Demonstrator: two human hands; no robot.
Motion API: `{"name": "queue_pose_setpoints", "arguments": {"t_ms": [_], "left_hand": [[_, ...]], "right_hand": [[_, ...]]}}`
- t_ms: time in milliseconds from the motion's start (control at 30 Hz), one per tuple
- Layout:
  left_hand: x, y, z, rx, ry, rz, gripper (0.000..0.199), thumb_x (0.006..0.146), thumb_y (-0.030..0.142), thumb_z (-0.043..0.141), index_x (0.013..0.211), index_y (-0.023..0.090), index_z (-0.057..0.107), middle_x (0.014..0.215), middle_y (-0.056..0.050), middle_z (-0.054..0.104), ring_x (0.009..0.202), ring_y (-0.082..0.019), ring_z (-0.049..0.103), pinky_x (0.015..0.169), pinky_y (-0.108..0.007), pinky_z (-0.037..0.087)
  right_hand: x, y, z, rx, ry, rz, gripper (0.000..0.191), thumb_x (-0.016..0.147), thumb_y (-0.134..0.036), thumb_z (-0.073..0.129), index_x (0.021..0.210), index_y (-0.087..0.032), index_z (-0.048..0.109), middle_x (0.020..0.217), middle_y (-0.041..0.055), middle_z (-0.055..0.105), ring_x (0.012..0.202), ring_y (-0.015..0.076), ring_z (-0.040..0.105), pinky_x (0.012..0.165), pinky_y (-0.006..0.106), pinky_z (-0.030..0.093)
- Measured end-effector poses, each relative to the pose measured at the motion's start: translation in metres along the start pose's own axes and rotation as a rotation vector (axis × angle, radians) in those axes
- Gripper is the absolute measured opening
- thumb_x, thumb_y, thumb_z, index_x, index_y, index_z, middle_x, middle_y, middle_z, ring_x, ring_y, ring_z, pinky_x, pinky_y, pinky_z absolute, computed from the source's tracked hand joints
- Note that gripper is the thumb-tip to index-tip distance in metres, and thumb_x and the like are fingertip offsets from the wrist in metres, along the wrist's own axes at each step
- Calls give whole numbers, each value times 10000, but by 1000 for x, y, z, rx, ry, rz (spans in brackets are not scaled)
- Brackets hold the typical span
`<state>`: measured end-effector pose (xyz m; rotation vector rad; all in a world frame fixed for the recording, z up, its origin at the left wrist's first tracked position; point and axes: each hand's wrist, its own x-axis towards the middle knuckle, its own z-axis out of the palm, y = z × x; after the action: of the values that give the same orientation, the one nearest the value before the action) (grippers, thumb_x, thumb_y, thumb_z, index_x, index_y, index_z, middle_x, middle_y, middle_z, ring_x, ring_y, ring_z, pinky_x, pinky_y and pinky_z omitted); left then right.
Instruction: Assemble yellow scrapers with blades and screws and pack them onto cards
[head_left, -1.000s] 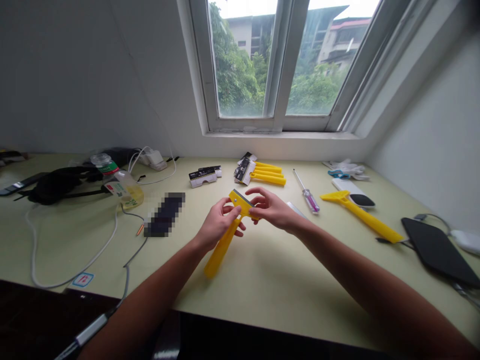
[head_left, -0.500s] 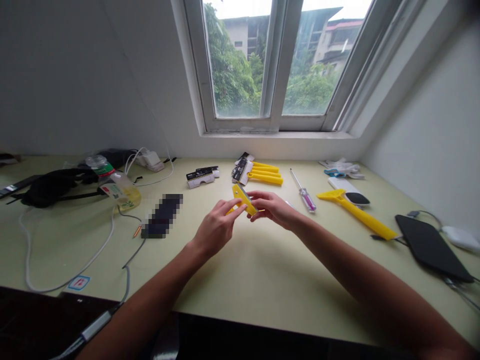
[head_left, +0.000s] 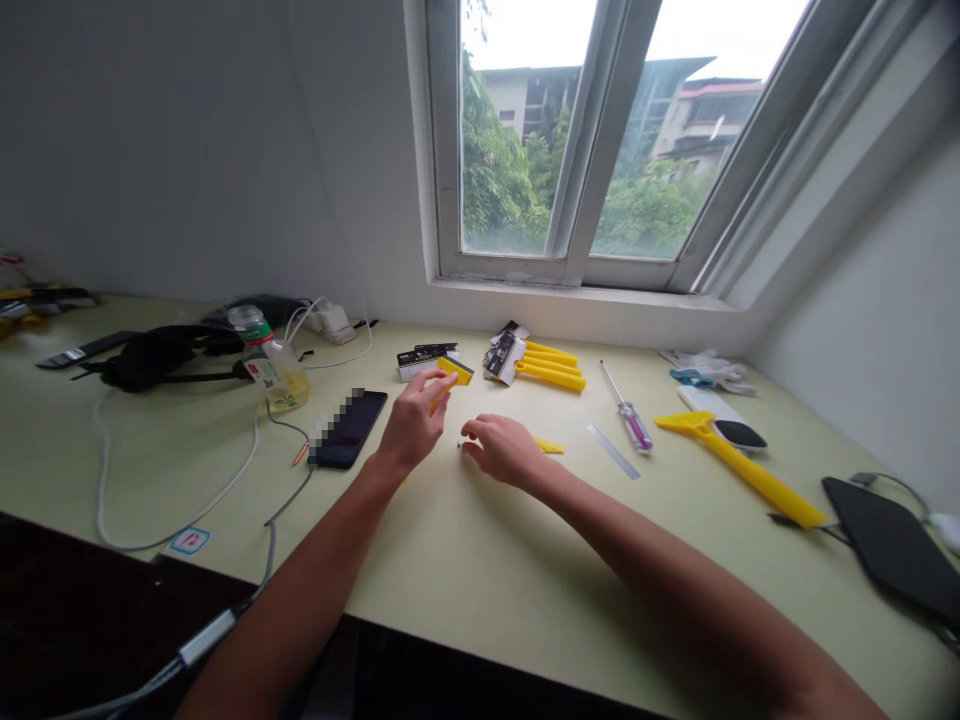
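- 2 bare hands are before us over the desk (head_left: 480,560); we log the left hand (head_left: 415,422) as the nearer to the yellow plastic scraper head (head_left: 455,371), which lies at its fingertips, towards the window.
- We find the yellow plastic scraper head's long axis slanting from near left to far right, with the fingers of the left hand across its lower part. The overlap hides some of its outline, so we give this direction as approximate.
- We note the left hand's fingers extended, with the yellow plastic scraper head against them. We cannot tell whether the hand is clenched on it or merely touching it.
- We see the right hand (head_left: 504,450) loosely curled and low over the desk, apart from the left hand, with a small pale item (head_left: 459,443) at its fingertips. We cannot tell whether it grasps that item.
- We record a small yellow plastic piece (head_left: 549,446) just beyond the right hand.
- Further right we list a thin metal strip (head_left: 613,451), a purple-handled screwdriver (head_left: 628,420) and a long yellow scraper (head_left: 739,460).
- To the far side we list a bundle of yellow handles (head_left: 551,368) and a black-and-white packet (head_left: 427,360). On the left we list a phone (head_left: 349,428), its screen obscured, and a plastic bottle (head_left: 270,365).
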<state>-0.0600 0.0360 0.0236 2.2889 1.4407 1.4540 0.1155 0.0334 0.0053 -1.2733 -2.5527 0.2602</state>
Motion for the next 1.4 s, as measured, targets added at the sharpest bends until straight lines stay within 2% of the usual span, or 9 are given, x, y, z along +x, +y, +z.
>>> {"name": "queue_pose_setpoints", "arguments": {"t_ms": [300,367,467,600,767,867,967,1200,1400], "left_hand": [[-2,7,8,-191,46,-94,286,877,200,541,1120,243,686,1133,-73,611,1067,-205,595,987,-358,468],[-3,8,9,-247,51,-131,267,875,224,556,1105,243,691,1141,-74,609,1046,-203,604,904,-337,516],[-2,9,8,-447,39,-273,286,852,298,606,1123,229,669,1171,-84,598,841,-173,650,608,-264,551],[1,13,3,-901,24,-482,377,785,344,696,1119,192,608,1142,-96,608,662,-138,646,445,-230,490],[-4,32,8,-1253,-117,-563,399,751,303,744,1102,191,592,1200,-105,575,690,-148,660,454,-231,502],[-12,47,16,-1317,-221,-595,367,749,297,753,1065,177,610,1131,-104,595,685,-171,663,442,-240,502],[-17,56,20,-1348,-278,-609,330,768,286,739,1057,186,615,1119,-98,593,690,-177,663,435,-236,496],[-19,55,18,-1352,-318,-605,269,806,262,700,1047,199,598,1105,-88,592,711,-174,659,444,-223,495],[-21,51,22,-1262,-341,-585,302,790,259,719,1057,195,593,1120,-92,595,701,-186,676,493,-268,529]], "right_hand": [[12,-6,10,-169,-6,-32,222,880,-226,499,860,-188,717,875,106,697,804,214,632,724,307,429],[14,-8,12,-171,11,-51,229,876,-203,501,824,-179,722,857,112,694,810,216,620,730,312,422],[17,-9,9,-148,59,-81,237,885,-208,507,799,-173,725,841,112,691,845,225,602,762,329,419],[9,-4,-22,-40,191,-78,253,944,-273,466,920,-192,705,922,79,685,840,177,593,777,305,442],[-15,5,-76,396,573,-43,202,910,-370,553,903,-208,674,833,47,656,723,160,574,680,303,469],[-24,5,-84,463,626,-87,125,885,-301,599,875,-208,681,819,41,650,736,162,580,676,307,473],[-25,5,-75,472,615,-144,96,881,-239,602,851,-197,682,814,40,647,743,153,580,679,299,477],[-26,10,-66,384,594,-200,94,893,-216,578,832,-182,641,812,46,616,733,146,548,688,297,469],[-29,10,-69,347,534,-139,76,863,-215,616,796,-181,603,794,33,589,741,150,531,706,302,442]]}}
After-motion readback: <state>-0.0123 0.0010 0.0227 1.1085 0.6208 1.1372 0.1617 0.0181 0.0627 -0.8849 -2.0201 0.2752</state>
